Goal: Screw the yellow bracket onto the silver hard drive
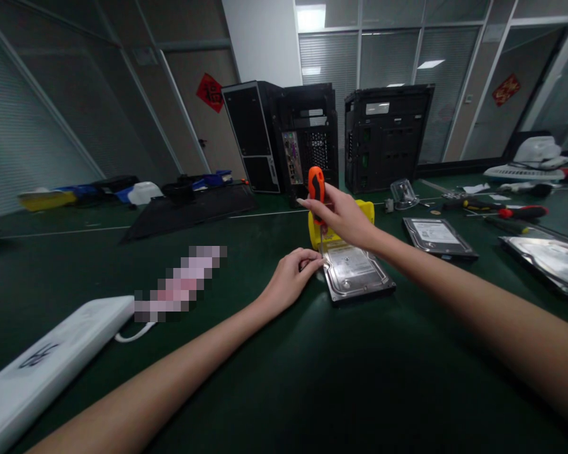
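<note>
A silver hard drive (355, 272) lies flat on the dark green table in front of me. My right hand (343, 214) is closed around the orange and black handle of a screwdriver (316, 184), held upright with its shaft pointing down at the drive's far left corner. Beside that corner is my left hand (294, 275), its fingers pinched together close to the screwdriver's tip. What those fingers hold, if anything, is hidden. Directly behind the drive stands a yellow plastic object (366, 212), partly covered by my right hand.
Another hard drive (435, 236) and an opened-looking silver drive (556, 260) lie to the right, near red-handled pliers (523, 212). Computer cases (388, 139) stand at the back. A white power bank-like block (52, 353) with a cable lies at left, near a black mat (189, 211).
</note>
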Available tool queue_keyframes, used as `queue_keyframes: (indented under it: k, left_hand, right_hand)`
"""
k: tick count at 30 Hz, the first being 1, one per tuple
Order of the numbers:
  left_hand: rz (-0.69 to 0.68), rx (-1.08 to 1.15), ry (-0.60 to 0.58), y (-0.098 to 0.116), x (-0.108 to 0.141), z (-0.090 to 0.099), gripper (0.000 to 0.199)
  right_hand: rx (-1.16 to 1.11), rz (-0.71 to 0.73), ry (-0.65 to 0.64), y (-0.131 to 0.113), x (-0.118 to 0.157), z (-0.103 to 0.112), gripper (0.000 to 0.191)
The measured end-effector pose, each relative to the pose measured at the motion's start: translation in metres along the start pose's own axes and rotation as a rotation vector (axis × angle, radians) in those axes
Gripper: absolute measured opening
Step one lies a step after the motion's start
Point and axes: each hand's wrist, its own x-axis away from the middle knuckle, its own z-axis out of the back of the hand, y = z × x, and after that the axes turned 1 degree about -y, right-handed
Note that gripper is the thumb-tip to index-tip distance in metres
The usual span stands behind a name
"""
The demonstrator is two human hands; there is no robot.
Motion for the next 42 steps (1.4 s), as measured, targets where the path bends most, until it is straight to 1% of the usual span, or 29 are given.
queue_keyframes:
  k: [11,18,24,29,33,38,42]
  left_hand:
    - [0.011,-0.017,0.017,-0.003,-0.001,-0.001,0.03]
    - [0.013,-0.012,-0.007,-0.004,-0.001,-0.001,0.033]
    - [0.033,0.014,-0.01,-0.003,-0.001,0.0,0.033]
    - [0.044,0.034,0.025,-0.004,0.0,0.0,0.033]
    - [0.052,-0.012,0.048,-0.002,0.001,0.001,0.034]
    - [-0.009,-0.084,0.097,0.004,0.003,0.003,0.028]
    - [-0.069,-0.142,0.097,0.009,0.005,0.004,0.022]
  right_hand:
    - [-0.007,0.027,-0.044,0.003,0.0,-0.001,0.029]
    - [-0.002,0.011,-0.017,0.001,-0.001,0.003,0.029]
    - [0.015,0.002,-0.026,0.0,-0.001,0.005,0.03]
    - [-0.017,-0.004,-0.022,0.0,-0.001,0.004,0.03]
    - [-0.009,-0.004,-0.023,0.001,0.0,0.004,0.029]
    - [0.012,0.003,-0.02,0.0,0.0,0.004,0.03]
    - [0.007,0.013,-0.007,0.001,-0.001,0.004,0.03]
